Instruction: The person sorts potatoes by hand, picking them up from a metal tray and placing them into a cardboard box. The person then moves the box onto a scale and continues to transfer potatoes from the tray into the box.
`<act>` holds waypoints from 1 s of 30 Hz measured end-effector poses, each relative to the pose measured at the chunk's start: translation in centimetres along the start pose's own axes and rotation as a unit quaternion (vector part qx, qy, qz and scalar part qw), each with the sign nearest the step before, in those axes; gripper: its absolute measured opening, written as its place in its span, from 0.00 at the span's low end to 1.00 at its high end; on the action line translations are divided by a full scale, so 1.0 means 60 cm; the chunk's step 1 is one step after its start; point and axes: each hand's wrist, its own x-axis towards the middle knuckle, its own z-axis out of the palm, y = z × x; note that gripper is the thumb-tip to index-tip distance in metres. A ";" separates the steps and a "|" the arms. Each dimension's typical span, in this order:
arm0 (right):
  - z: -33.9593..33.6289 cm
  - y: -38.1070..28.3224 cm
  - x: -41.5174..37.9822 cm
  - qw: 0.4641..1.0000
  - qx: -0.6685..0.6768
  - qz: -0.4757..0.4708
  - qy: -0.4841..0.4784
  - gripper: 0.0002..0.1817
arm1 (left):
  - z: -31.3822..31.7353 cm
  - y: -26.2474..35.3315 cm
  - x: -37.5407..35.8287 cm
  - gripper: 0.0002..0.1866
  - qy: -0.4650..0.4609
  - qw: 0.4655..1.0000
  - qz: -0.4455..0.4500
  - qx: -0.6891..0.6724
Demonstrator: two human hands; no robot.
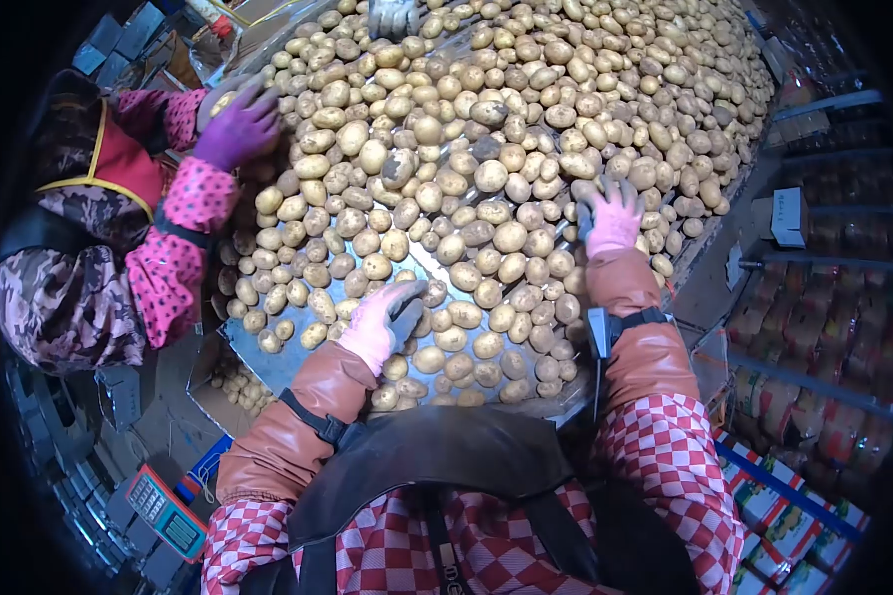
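A large heap of potatoes (491, 177) covers a metal sorting table (303, 369), loose and thin toward me. My left hand (382, 322), in a pink and grey work glove, lies low over the near potatoes. Its fingers stretch toward a small potato (434, 293), thumb apart, and I see nothing held. Farther right, my right hand (610, 213) wears a similar glove and rests on the heap with its fingers spread. Some potatoes touch its fingertips; what lies under the palm is hidden.
On the left a co-worker's purple-gloved hand (238, 124) reaches the heap. Another gloved hand (394, 17) is at the far edge. A red-framed scale display (166, 513) stands lower left. Stacked printed boxes (779, 506) and packed goods (814, 337) line the right side.
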 end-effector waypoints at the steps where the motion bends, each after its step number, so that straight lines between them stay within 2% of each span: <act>1: -0.005 0.003 0.009 1.000 -0.002 0.003 0.000 0.15 | -0.002 0.006 0.003 0.15 0.016 0.999 0.022 0.033; 3: -0.014 0.000 0.040 0.987 -0.115 0.110 0.012 0.17 | -0.004 0.013 0.007 0.15 0.041 0.996 0.054 0.064; 4: -0.006 -0.001 0.057 0.987 -0.115 0.111 0.012 0.17 | -0.006 0.016 0.007 0.15 0.040 0.996 0.054 0.064; 6: 0.011 -0.004 0.094 0.980 0.161 0.086 0.075 0.17 | -0.006 0.019 0.008 0.15 0.059 0.995 0.054 0.060; 7: -0.013 -0.041 0.105 0.954 0.265 0.134 -0.036 0.20 | -0.005 0.015 0.006 0.15 0.059 0.995 0.055 0.060; 8: -0.035 -0.094 0.122 0.903 0.362 0.179 -0.144 0.24 | -0.004 0.010 0.006 0.15 0.057 0.996 0.050 0.053; 10: -0.014 -0.172 0.159 0.923 0.234 0.148 -0.266 0.31 | -0.004 0.013 0.014 0.16 0.061 0.996 0.049 0.045; 12: -0.019 -0.235 0.198 0.907 0.200 0.221 -0.298 0.37 | -0.012 0.034 0.014 0.15 0.018 0.999 0.019 0.030; 14: 0.066 -0.243 0.209 0.928 0.260 0.188 -0.187 0.38 | -0.010 0.037 0.009 0.15 0.021 0.999 0.015 0.020; 16: 0.055 -0.242 0.210 0.945 0.282 0.073 -0.147 0.36 | -0.006 0.022 0.012 0.15 0.031 0.998 -0.008 0.051; 18: 0.029 -0.219 0.210 0.920 0.340 -0.122 -0.152 0.35 | -0.002 0.010 0.017 0.15 0.048 0.997 0.006 0.052; 19: 0.043 -0.215 0.202 0.881 0.433 -0.165 -0.099 0.30 | -0.003 0.014 0.020 0.15 0.028 0.999 -0.015 0.043; 20: 0.042 -0.207 0.198 0.880 0.434 -0.166 -0.099 0.30 | -0.006 0.017 0.022 0.15 0.007 0.999 -0.036 0.037; 22: 0.035 -0.190 0.190 0.851 0.442 -0.201 -0.200 0.22 | -0.005 0.019 0.020 0.15 0.012 1.000 -0.011 0.013; 23: 0.049 -0.183 0.202 0.825 0.492 -0.025 -0.276 0.16 | -0.006 0.017 0.021 0.15 0.013 1.000 -0.009 0.027; 24: 0.071 -0.164 0.207 0.799 0.579 0.054 -0.155 0.15 | -0.007 0.014 0.019 0.16 0.015 0.999 -0.008 0.041; 25: 0.068 -0.138 0.242 0.642 0.654 0.348 -0.194 0.14 | -0.005 -0.004 0.014 0.16 0.024 0.999 -0.010 0.021; 26: 0.103 -0.098 0.239 0.925 0.361 0.116 -0.036 0.14 | -0.007 -0.009 0.009 0.16 0.028 0.999 -0.012 0.019; 27: 0.100 -0.072 0.256 0.970 0.239 0.040 0.031 0.15 | -0.010 -0.013 0.008 0.16 0.026 0.999 -0.019 0.017; 28: 0.106 -0.051 0.274 0.972 0.230 0.048 -0.020 0.18 | -0.012 -0.017 0.010 0.16 0.026 0.999 -0.025 0.017; 30: 0.149 -0.026 0.307 0.992 0.127 -0.014 -0.010 0.20 | -0.014 -0.014 0.008 0.16 0.048 0.998 -0.032 -0.006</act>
